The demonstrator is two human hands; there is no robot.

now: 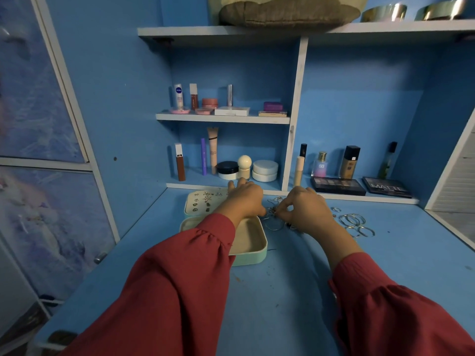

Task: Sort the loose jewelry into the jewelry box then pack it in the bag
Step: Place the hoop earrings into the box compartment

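A mint-green jewelry box (253, 255) lies open on the blue desk, its cream tray bare. Its lid half (199, 202) behind holds several small earrings. Just right of the box, both hands meet over a tangle of silver hoop jewelry (273, 222). My left hand (244, 199) reaches across the box and pinches the tangle with its fingertips. My right hand (305, 210) pinches the same tangle from the right. Several loose silver hoops and rings (356, 223) lie on the desk further right. No bag is clearly visible.
Cosmetics fill the shelves behind: jars (264, 170), tubes, bottles (349, 161) and two dark palettes (388, 187) on a low ledge. A grey cushion-like object (288, 11) sits on the top shelf. A cabinet door stands at the left.
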